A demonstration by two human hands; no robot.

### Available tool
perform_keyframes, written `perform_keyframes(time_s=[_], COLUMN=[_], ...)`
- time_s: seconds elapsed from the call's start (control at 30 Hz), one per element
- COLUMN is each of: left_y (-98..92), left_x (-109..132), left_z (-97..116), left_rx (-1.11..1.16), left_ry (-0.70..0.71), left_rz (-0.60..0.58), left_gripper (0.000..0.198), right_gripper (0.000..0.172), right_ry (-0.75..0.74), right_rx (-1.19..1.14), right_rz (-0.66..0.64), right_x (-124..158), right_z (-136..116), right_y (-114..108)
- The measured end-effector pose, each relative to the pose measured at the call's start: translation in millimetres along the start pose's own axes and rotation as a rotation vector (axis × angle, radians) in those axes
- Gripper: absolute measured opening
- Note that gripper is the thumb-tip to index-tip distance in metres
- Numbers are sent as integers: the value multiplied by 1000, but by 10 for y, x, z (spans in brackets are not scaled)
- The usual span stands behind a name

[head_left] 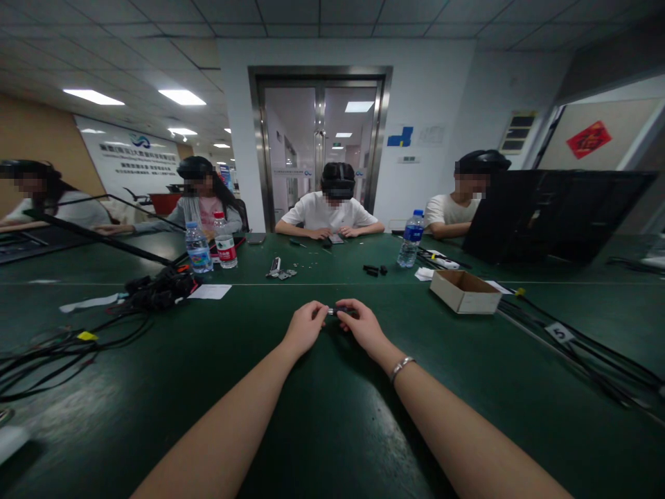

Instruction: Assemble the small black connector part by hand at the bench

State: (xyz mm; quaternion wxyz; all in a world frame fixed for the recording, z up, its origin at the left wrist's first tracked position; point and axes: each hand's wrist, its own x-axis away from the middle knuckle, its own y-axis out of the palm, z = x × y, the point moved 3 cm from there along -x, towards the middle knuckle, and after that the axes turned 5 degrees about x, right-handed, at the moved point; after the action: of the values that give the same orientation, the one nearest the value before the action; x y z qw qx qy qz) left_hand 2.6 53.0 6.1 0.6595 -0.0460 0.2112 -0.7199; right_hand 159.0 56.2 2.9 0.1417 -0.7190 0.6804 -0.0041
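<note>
Both hands meet over the middle of the dark green table (208, 388). My right hand (364, 326), with a silver bracelet (402, 369) at its wrist, is closed around a small dark object (343, 310). A short silvery part of that object sticks out toward my left hand (306, 326), whose thumb and fingers are pinched at its tip. The object is too small to tell what it is. Beyond my hands, several small black pieces (370, 271) lie on the table, and a heap of small grey parts (281, 274) lies to the left.
An open cardboard box (463, 294) stands at the right, near black cables (582, 353). Bottles (411, 239) stand farther back, two of them left (198, 248). Black cables and gear (161, 287) cover the left. Several people in headsets sit across, beside a black monitor (551, 215).
</note>
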Motion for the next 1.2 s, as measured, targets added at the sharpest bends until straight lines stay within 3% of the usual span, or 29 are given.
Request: perform_keyframes(time_s=[0.23, 0.5, 0.73, 1.2], left_y=[1, 31, 18, 0], left_x=[5, -32, -15, 4], left_z=[37, -42, -7, -10], left_rx=[142, 139, 116, 15], left_ry=[-17, 45, 1, -18], left_rz=[69, 19, 21, 20], left_gripper=[30, 20, 19, 43], right_gripper=[22, 21, 21, 23], right_ry=[4, 8, -14, -34], right_rx=[8, 1, 32, 48], right_rz=[-4, -8, -29, -86], right_x=[-6, -6, 3, 20], right_z=[7, -5, -8, -32], right_y=[0, 13, 12, 28])
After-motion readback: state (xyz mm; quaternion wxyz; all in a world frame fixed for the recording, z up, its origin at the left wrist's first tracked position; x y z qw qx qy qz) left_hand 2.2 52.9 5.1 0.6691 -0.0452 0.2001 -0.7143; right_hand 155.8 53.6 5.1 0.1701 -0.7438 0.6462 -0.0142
